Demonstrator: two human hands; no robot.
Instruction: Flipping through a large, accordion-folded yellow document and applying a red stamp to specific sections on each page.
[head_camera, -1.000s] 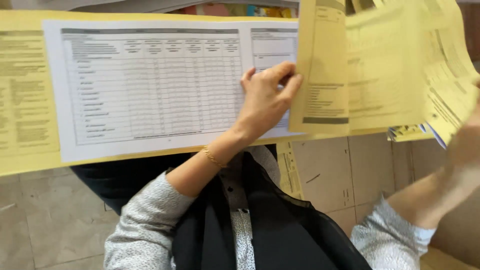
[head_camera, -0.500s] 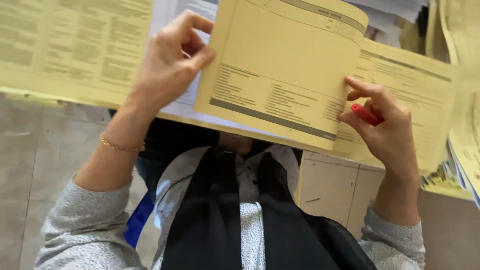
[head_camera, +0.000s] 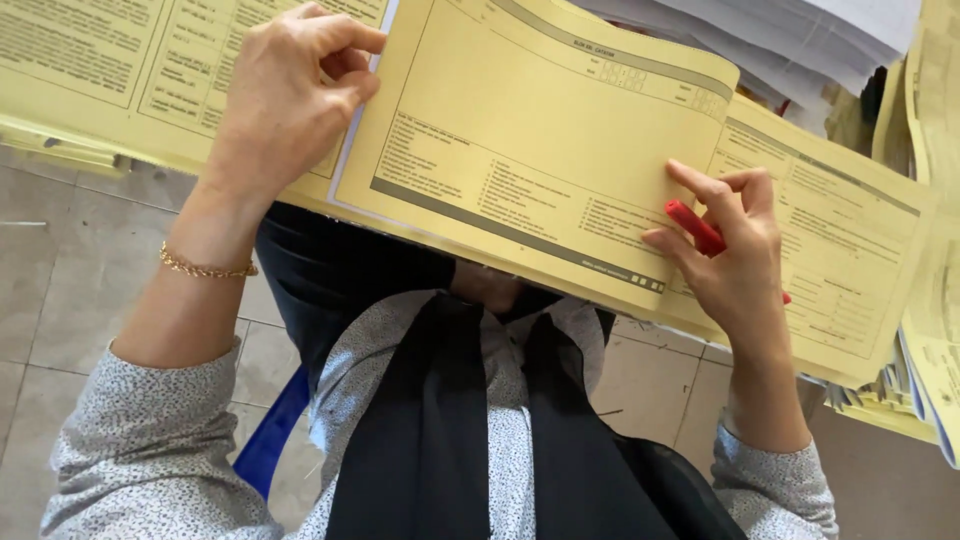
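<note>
Up close, a large yellow form (head_camera: 520, 140) lies curved across the person's lap, filling the middle of the view. At 10 o'clock the left hand (head_camera: 285, 100) pinches its left edge between thumb and curled fingers, a gold bracelet (head_camera: 205, 267) on the wrist below. At 3 o'clock the right hand (head_camera: 730, 255) presses fingertips on the form's lower right corner while gripping a red pen (head_camera: 697, 227) against the palm. More yellow sheets (head_camera: 90, 70) spread under the form toward 9 o'clock and 3 o'clock. White papers (head_camera: 800, 40) pile at 1 o'clock. Beneath, a tiled floor (head_camera: 60, 270) and a blue chair edge (head_camera: 270, 440) show at 7 o'clock.
</note>
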